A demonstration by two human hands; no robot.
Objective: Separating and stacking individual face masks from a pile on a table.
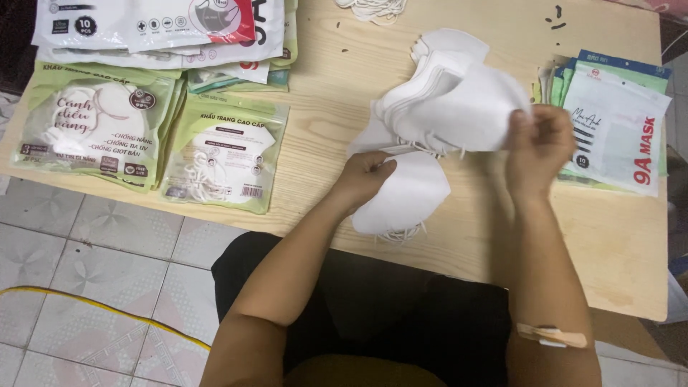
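Your left hand [364,175] is down on the wooden surface [494,236], fingers curled over the near edge of a small pile of folded white face masks [405,197]. That grip is closed lightly, thumb on top, which pins the pile flat so it does not slide toward you. A few ear loops poke out from under its lower edge.

Your right hand [539,147] is raised just above the surface, fingers pinched shut on the corner of a thicker fanned stack of white masks [455,100]. Holding it by that one corner lets the layers splay open, so the single edges show apart. The fanned stack sits just behind the small pile, the two overlapping near your left thumb.

To your right, just beyond the right hand, lies a stack of flat mask pouches [616,129], white on top with green ones beneath, near enough to reach without stretching. On the left side of the surface, well apart from both hands, are green packets of masks [226,154] laid side by side, with more white packets [154,29] heaped behind them. A loose tangle of white ear loops [373,8] lies at the far edge. Below the surface is a tiled floor [93,251].
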